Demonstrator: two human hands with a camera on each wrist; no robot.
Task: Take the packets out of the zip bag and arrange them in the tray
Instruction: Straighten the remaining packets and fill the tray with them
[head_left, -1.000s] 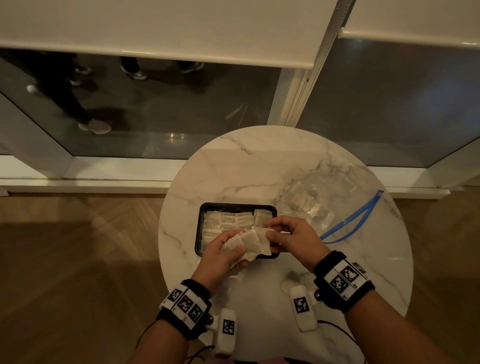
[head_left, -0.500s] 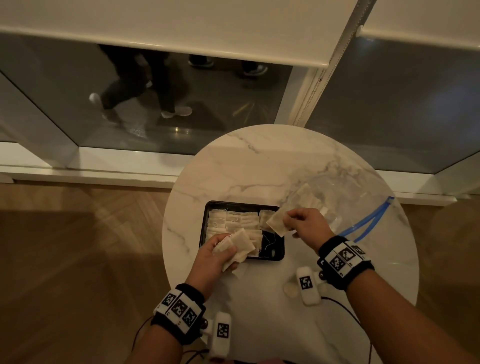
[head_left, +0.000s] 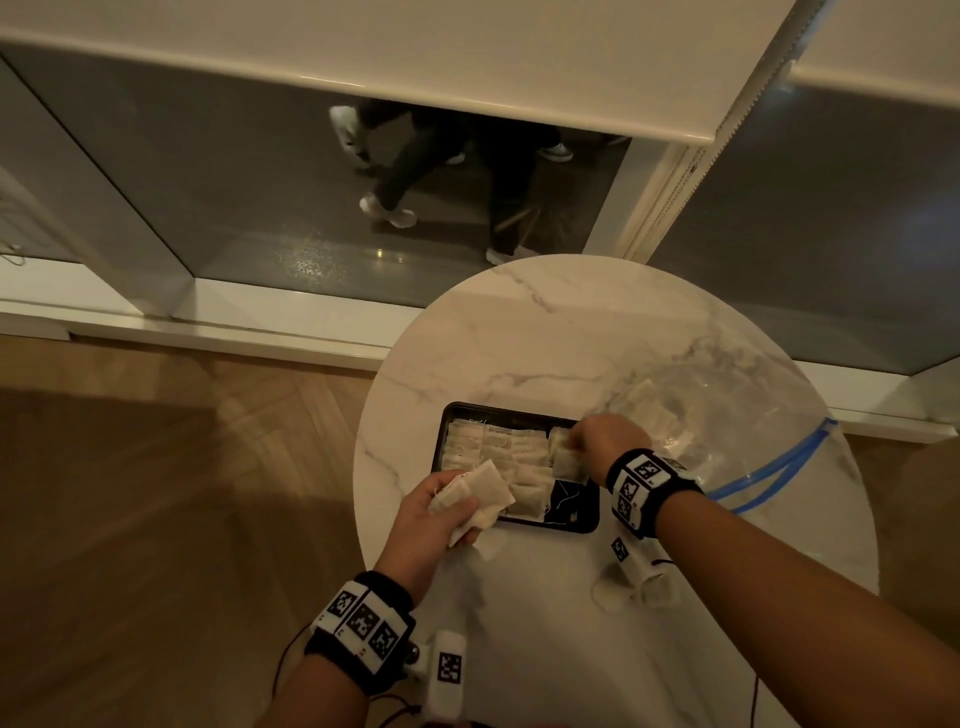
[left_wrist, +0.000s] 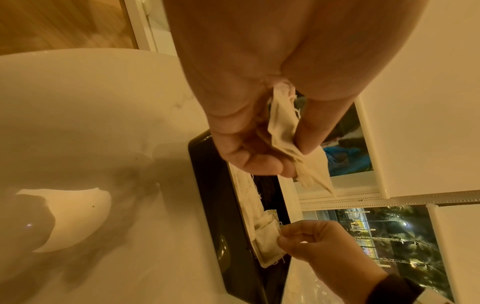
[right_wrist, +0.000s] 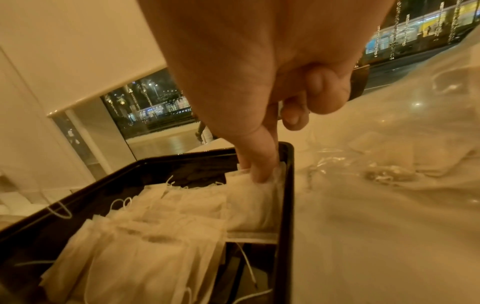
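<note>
A black tray (head_left: 584, 525) (left_wrist: 210, 197) (right_wrist: 285, 185) on the round marble table holds several white string-tied packets (head_left: 511, 457) (right_wrist: 155, 216) in rows. My right hand (head_left: 602, 439) (left_wrist: 311, 242) (right_wrist: 259, 164) pinches one packet (head_left: 566, 462) (left_wrist: 267, 244) (right_wrist: 249, 201) at the tray's right side, low against the rim. My left hand (head_left: 441, 514) (left_wrist: 259, 148) grips a small bunch of packets (head_left: 480, 493) (left_wrist: 285, 131) just off the tray's near left corner. The clear zip bag (head_left: 727, 431) (right_wrist: 389, 154) with a blue seal lies right of the tray, more packets inside.
The table edge (head_left: 363, 493) runs just left of my left hand, with wooden floor beyond. A window and blind stand behind the table. Small white scraps (head_left: 623, 592) (left_wrist: 72, 216) lie on the marble near the front.
My right hand pulled one packet away from the bunch and carried it to the tray's right side, lowering it there. My left hand kept the rest and moved slightly left.
</note>
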